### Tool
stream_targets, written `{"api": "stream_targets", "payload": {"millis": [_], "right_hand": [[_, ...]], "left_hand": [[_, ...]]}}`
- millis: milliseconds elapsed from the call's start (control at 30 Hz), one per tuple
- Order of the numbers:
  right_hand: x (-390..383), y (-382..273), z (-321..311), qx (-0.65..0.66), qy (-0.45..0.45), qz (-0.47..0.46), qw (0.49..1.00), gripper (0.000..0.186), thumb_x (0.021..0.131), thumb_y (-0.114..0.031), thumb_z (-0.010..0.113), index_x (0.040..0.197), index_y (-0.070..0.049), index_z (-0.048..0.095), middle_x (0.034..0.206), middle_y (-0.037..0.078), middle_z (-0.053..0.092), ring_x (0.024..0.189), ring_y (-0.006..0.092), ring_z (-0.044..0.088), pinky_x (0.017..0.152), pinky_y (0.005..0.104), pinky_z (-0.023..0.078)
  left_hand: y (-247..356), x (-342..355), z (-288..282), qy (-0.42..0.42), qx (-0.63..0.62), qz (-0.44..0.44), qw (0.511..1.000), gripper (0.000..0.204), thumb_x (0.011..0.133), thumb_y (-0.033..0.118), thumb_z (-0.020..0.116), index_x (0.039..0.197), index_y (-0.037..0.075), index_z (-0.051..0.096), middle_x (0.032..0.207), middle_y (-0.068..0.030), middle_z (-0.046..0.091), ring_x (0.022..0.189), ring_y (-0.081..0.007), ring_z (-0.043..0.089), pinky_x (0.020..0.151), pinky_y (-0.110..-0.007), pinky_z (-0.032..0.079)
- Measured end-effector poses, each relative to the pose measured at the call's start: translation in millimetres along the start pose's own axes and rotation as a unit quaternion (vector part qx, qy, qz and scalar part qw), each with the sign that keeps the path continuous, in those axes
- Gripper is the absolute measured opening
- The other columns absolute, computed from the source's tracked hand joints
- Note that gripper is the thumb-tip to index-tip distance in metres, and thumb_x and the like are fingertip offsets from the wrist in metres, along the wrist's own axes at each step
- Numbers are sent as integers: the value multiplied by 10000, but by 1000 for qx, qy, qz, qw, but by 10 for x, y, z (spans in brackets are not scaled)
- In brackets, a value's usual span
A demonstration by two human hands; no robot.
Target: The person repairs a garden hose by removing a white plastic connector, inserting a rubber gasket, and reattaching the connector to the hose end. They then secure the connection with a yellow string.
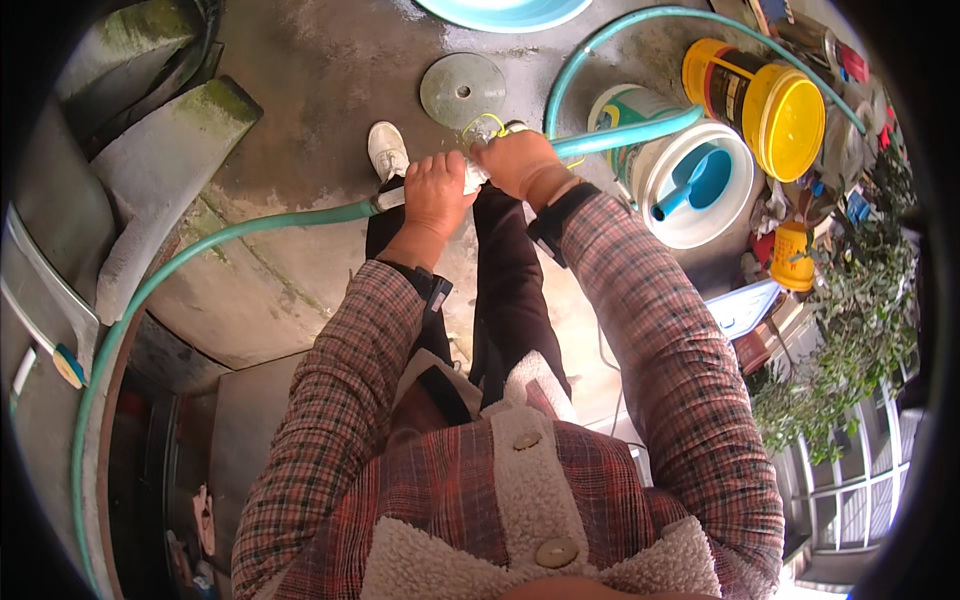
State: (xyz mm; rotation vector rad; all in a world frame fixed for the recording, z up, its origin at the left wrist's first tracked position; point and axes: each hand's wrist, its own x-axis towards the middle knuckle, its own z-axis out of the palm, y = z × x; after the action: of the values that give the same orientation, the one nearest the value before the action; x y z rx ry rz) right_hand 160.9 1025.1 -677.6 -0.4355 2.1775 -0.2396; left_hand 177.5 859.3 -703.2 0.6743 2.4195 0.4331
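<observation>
My left hand [437, 192] is wrapped round a white pipe fitting [390, 198] held out in front of my legs. A green-blue hose [270, 222] leads from that fitting to the left and curves down along the edge. Right beside it, my right hand [520, 162] is closed on the same joint, where a white wrapped-looking piece [475, 178] shows between both hands. From the right hand a second stretch of light blue hose [630, 135] reaches across a white bucket [745, 165]. Yellow-green cord [487, 120] loops near the right fingers. The exact join is hidden by my fingers.
A blue dipper [705, 180] lies inside the white bucket. Next to it are a yellow bucket [800, 125] and a smaller yellow tub [792, 258]. A round slab [440, 95] lies on the floor; a blue basin [505, 10] is beyond. Mossy slabs [180, 150] stand left, leafy plants [840, 340] right.
</observation>
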Motion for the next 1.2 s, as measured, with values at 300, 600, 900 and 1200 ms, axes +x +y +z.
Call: {"api": "stream_targets", "payload": {"millis": [300, 600, 900, 1200], "right_hand": [[-98, 198, -12, -5, 48, 7, 999, 181, 870, -177, 536, 1009, -144, 647, 874, 50, 706, 785, 260, 703, 622, 367, 552], [42, 100, 137, 12, -12, -5, 1000, 189, 847, -207, 570, 999, -168, 677, 879, 70, 698, 802, 276, 687, 676, 396, 544], [-110, 97, 39, 17, 42, -18, 999, 129, 816, -212, 581, 872, -160, 684, 784, 86, 683, 766, 292, 678, 647, 410, 535], [-62, 33, 53, -21, 74, -15, 997, 146, 827, -187, 553, 922, -153, 658, 853, 42, 669, 754, 269, 679, 631, 388, 538]], "left_hand": [[20, 445, -237, -214, -88, -32, 972, 479, 629, 258, 793, 972, 32, 547, 899, -163, 662, 905, -355, 630, 775, -433, 486], [-12, 220, -233, -253, -173, -106, 946, 635, 639, 266, 829, 1152, 31, 538, 989, -175, 663, 959, -345, 635, 805, -430, 495], [-32, 172, -80, -216, -196, -40, 956, 563, 641, 244, 819, 1075, 5, 553, 938, -183, 657, 888, -326, 645, 771, -405, 501], [77, -73, -250, -52, -109, -44, 992, 647, 628, 269, 841, 1132, 4, 533, 919, -161, 654, 881, -325, 637, 753, -414, 486]]}}
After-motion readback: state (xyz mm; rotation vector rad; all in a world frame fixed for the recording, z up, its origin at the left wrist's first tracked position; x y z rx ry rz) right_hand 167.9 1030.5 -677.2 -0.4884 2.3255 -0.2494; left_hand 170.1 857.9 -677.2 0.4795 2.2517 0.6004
